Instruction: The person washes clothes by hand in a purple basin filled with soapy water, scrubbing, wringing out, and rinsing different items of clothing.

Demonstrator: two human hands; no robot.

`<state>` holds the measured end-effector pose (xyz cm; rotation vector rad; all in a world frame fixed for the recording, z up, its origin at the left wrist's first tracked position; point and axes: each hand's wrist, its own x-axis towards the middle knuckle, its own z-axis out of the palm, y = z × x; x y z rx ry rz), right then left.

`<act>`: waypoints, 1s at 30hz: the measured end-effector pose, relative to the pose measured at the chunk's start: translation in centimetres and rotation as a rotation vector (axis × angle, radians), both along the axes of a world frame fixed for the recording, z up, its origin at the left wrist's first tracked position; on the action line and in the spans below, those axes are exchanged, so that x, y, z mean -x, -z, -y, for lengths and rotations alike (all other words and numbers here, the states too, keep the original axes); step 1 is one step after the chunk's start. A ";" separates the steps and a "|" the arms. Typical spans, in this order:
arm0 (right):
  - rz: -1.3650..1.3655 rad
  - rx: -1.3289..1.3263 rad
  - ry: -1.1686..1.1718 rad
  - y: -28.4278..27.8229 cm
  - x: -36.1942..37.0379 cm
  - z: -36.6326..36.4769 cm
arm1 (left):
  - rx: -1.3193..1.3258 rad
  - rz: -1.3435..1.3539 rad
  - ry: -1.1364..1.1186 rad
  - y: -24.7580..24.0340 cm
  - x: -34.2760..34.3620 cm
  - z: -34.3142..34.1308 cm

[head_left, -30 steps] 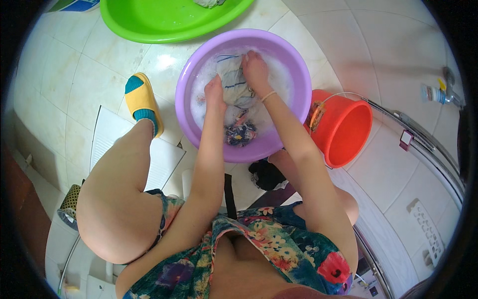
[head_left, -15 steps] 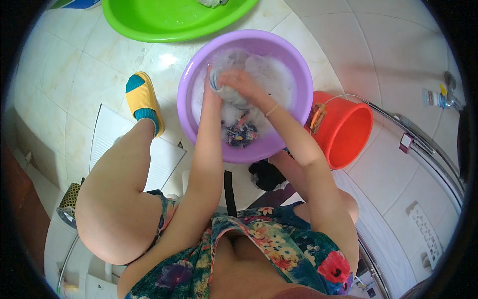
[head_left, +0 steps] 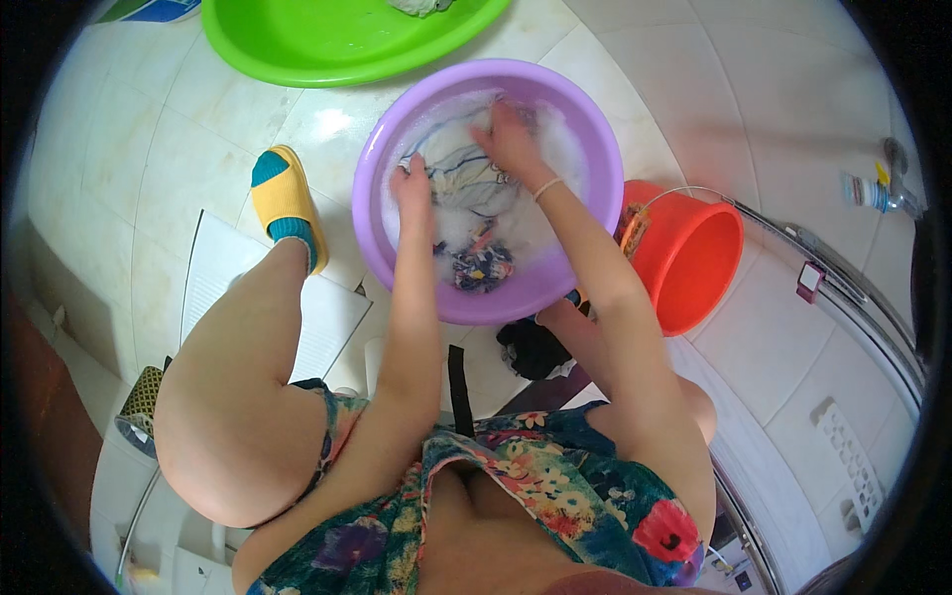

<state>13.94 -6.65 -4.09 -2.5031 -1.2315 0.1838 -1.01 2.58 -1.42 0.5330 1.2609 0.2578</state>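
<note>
A pale garment with thin dark stripes (head_left: 466,183) lies spread out in the suds of a purple basin (head_left: 369,213). At its left edge my left hand (head_left: 412,186) has its fingers closed on the fabric. My right hand (head_left: 511,144), a little blurred, grips the garment's far right part, its thumb lying over the cloth. Closer to me in the same water sits a bunched dark cloth with a colourful pattern (head_left: 481,268), touched by neither hand. Foam hides the garment's lower layers.
Beyond the basin stands a green tub (head_left: 297,55) with a pale cloth (head_left: 420,6) in it. A red bucket (head_left: 694,263) with a wire handle is close on the right. My left foot wears a yellow slipper (head_left: 283,198), beside a white ridged floor panel (head_left: 223,273).
The bundled garment has been opened out flat over the water. My hands have moved apart, the left slightly down and left, the right farther away and right.
</note>
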 end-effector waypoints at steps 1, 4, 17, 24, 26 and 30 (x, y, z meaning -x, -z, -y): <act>0.039 0.071 -0.238 0.5 0.3 0.7 | -0.220 -0.092 0.131 0.9 0.2 0.0; -0.355 0.559 -0.252 -2.1 0.5 -1.6 | -0.498 -0.393 0.442 3.0 1.3 -0.4; -0.791 -0.048 -0.208 -12.7 7.3 -2.9 | 0.200 0.171 -0.044 -1.5 -2.3 1.2; -0.291 0.048 0.257 -2.8 -0.3 -1.2 | 0.165 0.000 0.099 -0.1 0.5 -1.1; -0.253 -0.038 0.339 -0.4 -1.0 1.0 | -0.524 -0.369 0.665 1.4 0.7 -0.7; -0.392 0.270 0.011 -0.8 0.3 -0.2 | -0.774 -0.459 0.799 -0.2 0.5 -0.1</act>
